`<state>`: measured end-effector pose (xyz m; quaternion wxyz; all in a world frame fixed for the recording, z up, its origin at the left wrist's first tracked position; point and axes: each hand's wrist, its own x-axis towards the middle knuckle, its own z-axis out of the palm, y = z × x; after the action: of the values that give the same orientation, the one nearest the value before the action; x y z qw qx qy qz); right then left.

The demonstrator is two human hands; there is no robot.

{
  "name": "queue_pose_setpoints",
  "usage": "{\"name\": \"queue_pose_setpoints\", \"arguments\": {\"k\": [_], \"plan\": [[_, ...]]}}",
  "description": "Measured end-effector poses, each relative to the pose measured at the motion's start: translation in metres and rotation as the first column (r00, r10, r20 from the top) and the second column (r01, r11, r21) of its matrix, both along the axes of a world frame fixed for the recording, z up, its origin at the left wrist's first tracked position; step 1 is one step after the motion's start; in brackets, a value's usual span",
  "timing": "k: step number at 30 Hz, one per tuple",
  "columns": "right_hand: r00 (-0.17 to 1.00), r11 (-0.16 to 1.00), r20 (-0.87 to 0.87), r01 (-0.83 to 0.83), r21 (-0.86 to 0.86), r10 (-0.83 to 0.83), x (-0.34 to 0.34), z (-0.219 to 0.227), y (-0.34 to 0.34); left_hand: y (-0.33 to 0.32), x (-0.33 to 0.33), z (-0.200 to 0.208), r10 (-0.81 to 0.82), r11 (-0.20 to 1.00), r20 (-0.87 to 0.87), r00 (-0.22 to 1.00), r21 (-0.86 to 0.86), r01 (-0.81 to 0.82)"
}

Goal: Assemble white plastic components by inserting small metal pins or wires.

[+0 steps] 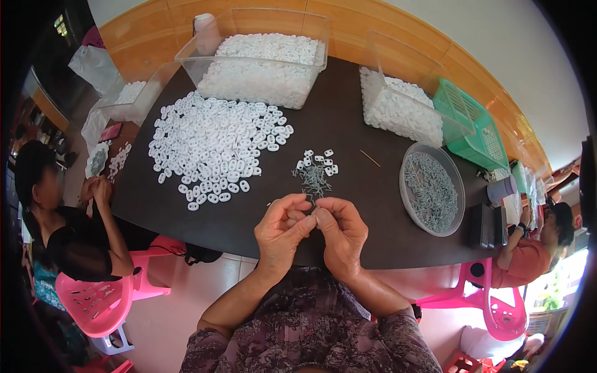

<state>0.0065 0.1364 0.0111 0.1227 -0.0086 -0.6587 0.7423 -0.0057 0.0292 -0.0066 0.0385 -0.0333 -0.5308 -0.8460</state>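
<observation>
No labels, signs or screens could be made out. Only one possible package was seen: a crumpled white plastic bag (94,64) on the floor, beyond the far left corner of the dark bench (348,130); its contents could not be told.

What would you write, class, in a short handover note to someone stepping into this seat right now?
Left hand and right hand: fingers pinched together over something too small to see, at the table's near edge.
Small metal pins and a few white pieces lie just ahead.
Big loose pile of white pieces left of centre; round tray of pins to the right.
Done: cannot tell how many.
Left: the large pile, seemingly.
</observation>
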Motion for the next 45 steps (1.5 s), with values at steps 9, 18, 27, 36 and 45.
{"name": "queue_pose_setpoints", "arguments": {"k": [9, 18, 27, 36, 45], "plan": [[0.988, 0.998, -0.152, -0.024, -0.057, 0.015, 0.000, -0.007, -0.011, -0.008, 0.005, 0.003, -0.073, 0.987, 0.061, 0.995, 0.145, 0.063], [0.978, 0.959, -0.150, -0.104, 0.263, 0.147, -0.002, -0.006, 0.012, -0.023, 0.009, 0.001, -0.071, 0.997, 0.065, 0.995, 0.041, 0.068], [0.979, 0.955, -0.011, -0.197, 0.220, 0.205, -0.003, 0.000, 0.014, -0.035, 0.013, 0.000, -0.125, 0.992, 0.114, 0.986, 0.042, 0.120], [0.965, 0.925, -0.076, -0.215, 0.312, 0.250, -0.003, 0.000, 0.010, -0.035, 0.017, 0.003, -0.021, 0.981, -0.002, 1.000, -0.192, 0.020], [0.960, 0.917, -0.127, -0.191, 0.351, 0.248, -0.005, -0.003, 0.007, -0.035, 0.019, 0.005, 0.052, 0.932, -0.124, 0.991, -0.351, -0.093]]}}
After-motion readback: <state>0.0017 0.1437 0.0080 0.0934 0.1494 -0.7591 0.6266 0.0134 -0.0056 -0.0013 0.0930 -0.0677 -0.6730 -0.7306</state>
